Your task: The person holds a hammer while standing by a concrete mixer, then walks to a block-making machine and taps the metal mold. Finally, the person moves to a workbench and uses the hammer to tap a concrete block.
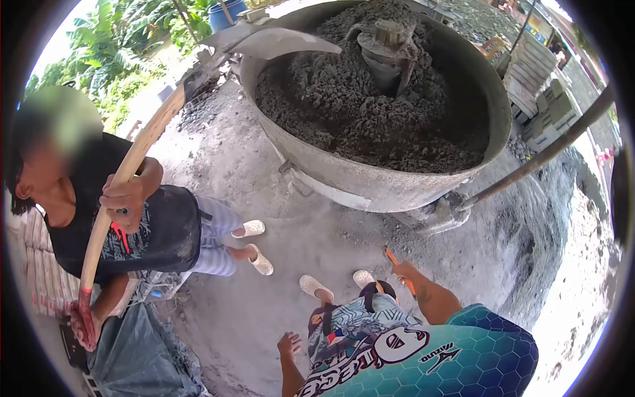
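My right hand (405,270) is closed around a slim orange-handled tool (390,255), held low in front of my shorts. One end of it sticks out past my fingers toward the ground; its exact kind is not clear. My left hand (289,344) hangs by my other side with its fingers loosely bent and apart, holding nothing. In front of me stands a big round metal mixer pan (331,165) with grey mortar mix (317,99) heaped inside. Neither hand touches the pan.
On the left a co-worker grips a wooden-handled shovel (132,162), its blade reaching over the mixer's rim. A long pole (539,159) slants up at the right. Concrete blocks (552,116) are stacked behind it. A dark tarp (142,354) lies at lower left.
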`<state>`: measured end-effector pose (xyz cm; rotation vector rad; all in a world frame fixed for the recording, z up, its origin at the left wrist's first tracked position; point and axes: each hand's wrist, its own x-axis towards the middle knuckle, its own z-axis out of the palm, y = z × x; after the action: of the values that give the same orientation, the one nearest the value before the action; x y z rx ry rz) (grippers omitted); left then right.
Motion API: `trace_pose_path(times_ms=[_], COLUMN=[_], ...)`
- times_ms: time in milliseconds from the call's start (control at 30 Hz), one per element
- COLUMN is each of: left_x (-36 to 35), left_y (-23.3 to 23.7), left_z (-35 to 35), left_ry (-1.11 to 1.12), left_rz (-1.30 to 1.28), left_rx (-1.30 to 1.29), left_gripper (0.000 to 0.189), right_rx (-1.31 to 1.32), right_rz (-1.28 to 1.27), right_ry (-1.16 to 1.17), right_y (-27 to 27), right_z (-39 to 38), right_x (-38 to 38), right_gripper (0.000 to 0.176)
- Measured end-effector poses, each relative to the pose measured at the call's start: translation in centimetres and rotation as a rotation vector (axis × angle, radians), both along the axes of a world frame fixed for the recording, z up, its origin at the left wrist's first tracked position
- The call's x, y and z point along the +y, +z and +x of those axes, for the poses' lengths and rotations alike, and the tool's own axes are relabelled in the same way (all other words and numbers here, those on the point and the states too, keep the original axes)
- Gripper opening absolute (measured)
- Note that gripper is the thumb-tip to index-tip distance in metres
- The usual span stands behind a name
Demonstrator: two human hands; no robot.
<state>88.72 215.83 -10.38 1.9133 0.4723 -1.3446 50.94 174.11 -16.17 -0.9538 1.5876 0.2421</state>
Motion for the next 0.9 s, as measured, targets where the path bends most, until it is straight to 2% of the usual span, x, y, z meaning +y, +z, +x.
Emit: trace_pose_path(times_ms=[67,100,133,167,200,267,367,400,433,500,633,700,733,800,833,900], left_x=[1.6,1.5,1.1,0.8,0.7,0.9,-1.5,-2.6,-3.9,-6.7,-13.0,-16.0,-17.3,-19.6,-20.8,-22.6], left_y=[-1.4,-2.2,-2.0,-1.9,-1.9,-2.6,-2.7,-2.8,-3.0,-3.9,-3.8,-3.5,-3.3,-4.0,-4.1,-4.5], left_z=[3.6,6.0,7.9,9.9,11.8,15.3,20.7,22.3,23.8,26.0,27.9,28.1,28.1,29.0,29.6,29.9], left_ry=[-0.036,-0.029,-0.058,-0.101,-0.108,-0.138,-0.209,-0.222,-0.201,-0.193,-0.308,-0.387,-0.421,-0.457,-0.455,-0.533], left_rz=[-0.034,-0.071,-0.063,-0.063,-0.061,-0.079,-0.003,-0.004,-0.031,-0.061,-0.081,-0.077,-0.095,-0.097,-0.101,-0.113], left_rx=[0.031,0.051,0.052,0.065,0.073,0.08,0.036,0.034,0.006,-0.022,-0.014,-0.001,0.038,0.104,0.101,0.075], left_gripper=[0.053,0.054,0.056,0.056,0.057,0.058,0.058,0.058,0.057,0.057,0.049,0.046,0.047,0.046,0.046,0.043], right_rx=[0.268,0.275,0.304,0.333,0.342,0.259,0.169,0.298,0.294,0.411,0.443,0.467,0.464,0.407,0.405,0.238], right_rz=[-0.01,-0.01,0.05,0.116,0.125,0.156,0.118,0.192,0.19,0.223,0.162,-0.119,-0.119,-0.328,-0.333,-0.42], right_ry=[0.043,-0.016,0.011,0.047,0.013,-0.232,-0.298,-0.163,-0.177,0.068,0.055,0.126,0.116,0.253,0.255,0.25], right_y=[-1.3,-2.0,-3.8,-3.4,-3.1,1.4,2.2,2.7,3.4,4.6,6.2,8.0,9.4,12.0,12.6,13.8], right_z=[-0.8,-0.9,-1.6,-1.3,-0.9,1.7,3.8,5.0,6.2,8.3,13.0,15.1,16.4,18.9,20.3,23.1], right_x=[3.4,4.8,6.4,8.1,10.2,13.1,16.6,16.3,15.9,15.0,12.5,11.2,10.0,7.3,6.0,2.3], right_gripper=[0.026,0.026,0.026,0.027,0.027,0.025,0.029,0.032,0.032,0.034,0.034,0.038,0.038,0.043,0.043,0.043])
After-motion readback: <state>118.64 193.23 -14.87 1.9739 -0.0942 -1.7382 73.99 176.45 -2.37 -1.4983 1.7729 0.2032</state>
